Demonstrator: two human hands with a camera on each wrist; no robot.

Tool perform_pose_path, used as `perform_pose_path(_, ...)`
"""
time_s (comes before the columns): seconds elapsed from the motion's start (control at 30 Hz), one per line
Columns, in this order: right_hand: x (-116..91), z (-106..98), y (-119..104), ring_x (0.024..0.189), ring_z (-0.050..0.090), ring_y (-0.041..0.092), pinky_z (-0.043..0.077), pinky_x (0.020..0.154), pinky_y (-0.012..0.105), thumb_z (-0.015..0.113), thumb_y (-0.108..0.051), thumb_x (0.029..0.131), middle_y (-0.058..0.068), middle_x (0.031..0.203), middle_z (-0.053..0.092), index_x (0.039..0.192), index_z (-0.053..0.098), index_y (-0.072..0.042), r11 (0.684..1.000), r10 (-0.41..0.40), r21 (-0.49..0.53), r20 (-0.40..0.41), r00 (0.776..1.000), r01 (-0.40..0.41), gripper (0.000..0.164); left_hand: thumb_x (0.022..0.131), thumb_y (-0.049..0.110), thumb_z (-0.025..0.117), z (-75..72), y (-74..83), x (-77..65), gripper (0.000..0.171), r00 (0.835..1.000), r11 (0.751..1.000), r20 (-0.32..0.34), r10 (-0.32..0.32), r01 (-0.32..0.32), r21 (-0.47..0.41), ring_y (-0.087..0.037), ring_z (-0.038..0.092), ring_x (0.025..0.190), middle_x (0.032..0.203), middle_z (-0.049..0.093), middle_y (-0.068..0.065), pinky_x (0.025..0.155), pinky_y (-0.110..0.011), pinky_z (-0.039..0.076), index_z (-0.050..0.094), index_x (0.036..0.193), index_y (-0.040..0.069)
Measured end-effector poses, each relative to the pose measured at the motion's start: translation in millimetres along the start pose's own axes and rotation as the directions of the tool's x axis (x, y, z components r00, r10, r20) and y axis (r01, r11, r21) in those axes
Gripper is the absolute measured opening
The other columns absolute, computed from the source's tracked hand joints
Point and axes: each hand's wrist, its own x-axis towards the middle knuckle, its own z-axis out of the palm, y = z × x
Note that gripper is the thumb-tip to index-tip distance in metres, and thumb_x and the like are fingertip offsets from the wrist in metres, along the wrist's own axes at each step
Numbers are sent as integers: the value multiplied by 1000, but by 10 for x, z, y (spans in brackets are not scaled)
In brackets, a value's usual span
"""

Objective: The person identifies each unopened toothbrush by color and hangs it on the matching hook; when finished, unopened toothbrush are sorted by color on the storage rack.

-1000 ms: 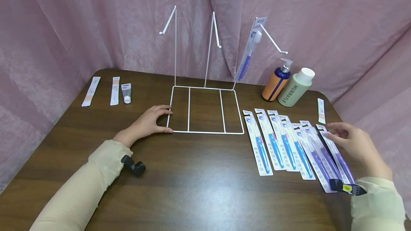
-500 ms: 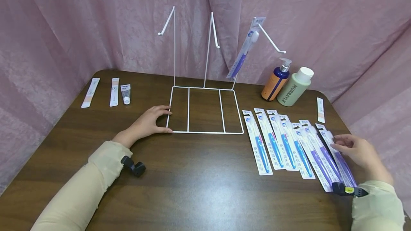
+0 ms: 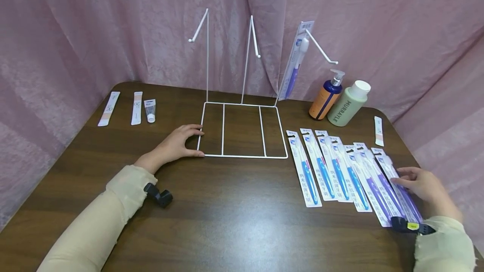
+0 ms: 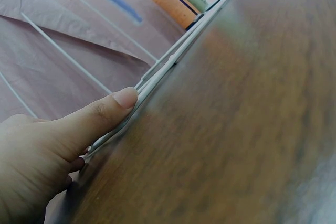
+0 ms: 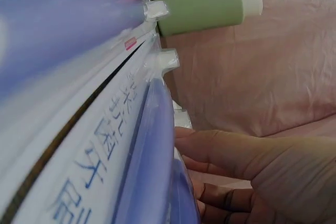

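In the head view, my left hand [image 3: 177, 141] holds the near left corner of a white wire display rack [image 3: 245, 157]. Its thumb lies on the front wire [image 4: 153, 81] in the left wrist view. My right hand [image 3: 427, 186] is at the right edge of the rightmost packaged toothbrush [image 3: 402, 192], a purple one. The right wrist view has thumb and curled fingers pinching at that purple toothbrush pack [image 5: 157, 145], which overlaps another purple one. A packaged purple toothbrush [image 3: 295, 68] hangs from the rack's right hook [image 3: 321, 47]. The left hook [image 3: 198, 26] and middle hook [image 3: 255, 39] hold nothing.
Left of my right hand, several blue and purple packaged toothbrushes [image 3: 304, 167] lie in a fanned row. Behind them stand an orange pump bottle [image 3: 321, 102] and a green bottle [image 3: 345, 106]. Sachets [image 3: 137, 108] and a small tube [image 3: 150, 110] lie far left; another sachet [image 3: 378, 130] lies right.
My right hand has moved down along the rightmost packs toward me, and their lower ends have shifted slightly right. The hanging toothbrush pack has swung. My left hand stays on the rack.
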Motion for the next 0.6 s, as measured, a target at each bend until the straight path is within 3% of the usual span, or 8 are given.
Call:
perform_pose_path(0.1, 15, -2, -9, 76, 62, 24, 39, 62, 25, 67, -38, 88, 31, 95, 66, 125, 44, 19, 1000, 26, 13, 32, 999, -27, 71, 75, 43, 80, 0, -10, -6, 72, 1000, 1000, 1, -5, 5, 6, -38, 34, 139, 149, 42, -14, 113, -58, 29, 56, 132, 6)
perform_pose_path(0.2, 26, 10, -12, 73, 60, 21, 40, 61, 26, 66, -37, 89, 30, 93, 65, 126, 41, 20, 999, 43, 27, 41, 998, -45, 72, 75, 44, 80, 4, -19, -11, 73, 1000, 1000, -2, -7, 7, 8, -38, 34, 139, 149, 42, -13, 112, -58, 29, 56, 132, 6)
perform_pose_path(0.4, 22, 16, -23, 68, 53, 12, 41, 57, 23, 64, -25, 91, 21, 84, 67, 122, 45, 22, 999, 3, 34, 1, 1000, -3, 59, 75, 44, 80, 5, -21, -11, 72, 1000, 1000, -6, -3, 4, 8, -38, 34, 139, 149, 42, -13, 113, -58, 29, 56, 132, 6)
perform_pose_path(0.6, -24, -25, 5, 69, 53, 15, 38, 60, 26, 64, -25, 91, 28, 88, 65, 118, 51, 19, 1000, 9, 9, -74, 997, -8, 53, 75, 43, 80, 3, -8, -3, 72, 1000, 1000, -5, 4, -4, 9, -38, 34, 139, 149, 42, -13, 113, -58, 29, 56, 132, 6)
